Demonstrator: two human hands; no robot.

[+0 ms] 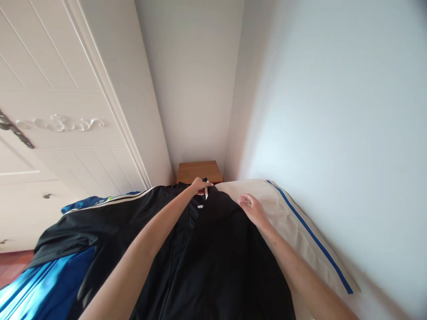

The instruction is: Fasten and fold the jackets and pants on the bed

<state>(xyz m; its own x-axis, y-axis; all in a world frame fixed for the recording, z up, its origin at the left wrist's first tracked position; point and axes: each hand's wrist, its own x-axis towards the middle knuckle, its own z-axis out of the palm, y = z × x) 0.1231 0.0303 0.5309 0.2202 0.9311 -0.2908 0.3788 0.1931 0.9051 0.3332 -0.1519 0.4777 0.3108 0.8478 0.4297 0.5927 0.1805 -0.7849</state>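
A black jacket (213,258) lies spread in front of me, with pale stripes along its left sleeve and white lettering inside the neck. My left hand (199,184) pinches the jacket at its collar, beside a small pale strip. The jacket's right part is turned inward over the middle. Just off that folded edge, my right hand (252,208) hovers with loosely bent fingers and nothing visible in them. Beneath it is a beige cloth (300,242) with a blue stripe (313,235). Shiny blue fabric (63,275) shows under the jacket's left sleeve.
A small wooden surface (199,170) stands at the far end, in the corner. White panelled cabinet doors (66,151) with dark handles rise on the left. A pale wall (347,124) closes the right side. Some reddish floor (15,266) shows at lower left.
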